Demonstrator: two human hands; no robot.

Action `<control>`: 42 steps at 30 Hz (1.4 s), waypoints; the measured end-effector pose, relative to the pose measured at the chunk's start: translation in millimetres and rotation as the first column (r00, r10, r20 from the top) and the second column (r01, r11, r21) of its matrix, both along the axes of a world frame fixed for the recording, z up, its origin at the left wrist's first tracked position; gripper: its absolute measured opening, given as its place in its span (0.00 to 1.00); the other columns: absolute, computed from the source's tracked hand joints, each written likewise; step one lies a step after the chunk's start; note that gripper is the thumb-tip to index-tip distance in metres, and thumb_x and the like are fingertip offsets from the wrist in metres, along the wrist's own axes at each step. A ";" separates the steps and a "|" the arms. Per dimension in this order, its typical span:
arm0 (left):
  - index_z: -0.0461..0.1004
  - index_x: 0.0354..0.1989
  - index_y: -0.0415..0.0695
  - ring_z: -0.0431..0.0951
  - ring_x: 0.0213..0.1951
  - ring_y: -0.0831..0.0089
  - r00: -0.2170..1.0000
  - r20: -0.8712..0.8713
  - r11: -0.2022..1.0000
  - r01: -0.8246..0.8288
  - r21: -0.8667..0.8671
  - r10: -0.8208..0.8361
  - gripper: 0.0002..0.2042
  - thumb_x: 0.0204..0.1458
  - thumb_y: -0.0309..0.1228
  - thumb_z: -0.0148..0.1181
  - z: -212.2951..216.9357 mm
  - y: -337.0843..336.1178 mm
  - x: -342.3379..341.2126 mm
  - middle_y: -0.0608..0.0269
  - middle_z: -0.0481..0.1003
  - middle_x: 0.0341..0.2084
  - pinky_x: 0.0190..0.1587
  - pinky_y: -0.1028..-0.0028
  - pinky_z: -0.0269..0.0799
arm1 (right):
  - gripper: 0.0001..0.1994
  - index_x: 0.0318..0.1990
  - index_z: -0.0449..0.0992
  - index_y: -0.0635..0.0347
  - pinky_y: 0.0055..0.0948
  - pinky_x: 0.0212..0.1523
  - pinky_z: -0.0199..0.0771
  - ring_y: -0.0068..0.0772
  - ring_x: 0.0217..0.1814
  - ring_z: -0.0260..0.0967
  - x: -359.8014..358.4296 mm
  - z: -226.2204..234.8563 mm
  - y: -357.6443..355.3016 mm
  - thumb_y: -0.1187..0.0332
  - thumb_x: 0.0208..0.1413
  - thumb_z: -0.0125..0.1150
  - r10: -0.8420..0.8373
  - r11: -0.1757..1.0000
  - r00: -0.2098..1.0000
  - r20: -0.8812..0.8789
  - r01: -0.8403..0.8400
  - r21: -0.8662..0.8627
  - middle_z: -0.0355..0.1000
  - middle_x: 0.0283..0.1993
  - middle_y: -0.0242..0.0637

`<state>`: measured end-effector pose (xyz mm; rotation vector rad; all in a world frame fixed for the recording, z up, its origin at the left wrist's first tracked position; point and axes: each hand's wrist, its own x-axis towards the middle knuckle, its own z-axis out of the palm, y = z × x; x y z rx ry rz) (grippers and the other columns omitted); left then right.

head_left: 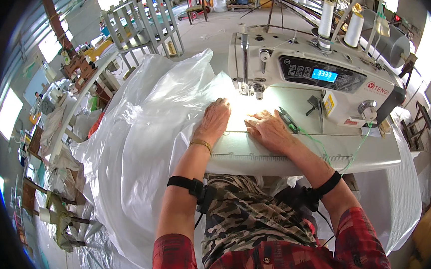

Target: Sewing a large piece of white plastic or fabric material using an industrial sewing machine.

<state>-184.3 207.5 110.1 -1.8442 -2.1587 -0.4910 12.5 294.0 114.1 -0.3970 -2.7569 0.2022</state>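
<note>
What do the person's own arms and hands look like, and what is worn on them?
Both hands are bare. The left hand has a thin gold bracelet at the wrist. Each forearm carries a black strap with a cable. Red plaid sleeves are pushed up above the elbows. The right hand wears nothing.

One industrial sewing machine [316, 72], two white thread cones [340, 23], one clear plastic sheet [141, 139], two hands flat on it, one gold bracelet [201, 144], two black armbands [184, 182]

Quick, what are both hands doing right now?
Left hand: open, pressed flat on the clear plastic sheet, holding nothing.
Right hand: open, flat on the sheet beside the sewing machine.
</note>
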 end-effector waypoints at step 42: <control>0.71 0.40 0.37 0.74 0.48 0.55 0.996 0.086 0.926 -0.045 0.374 0.014 0.07 0.53 0.25 0.55 -9.1 -33.3 -18.5 0.53 0.75 0.44 0.51 0.60 0.72 | 0.11 0.41 0.76 0.64 0.42 0.34 0.76 0.45 0.34 0.78 -1.9 -18.6 -4.2 0.66 0.56 0.57 -0.265 0.960 0.964 -0.022 0.266 0.088 0.77 0.35 0.47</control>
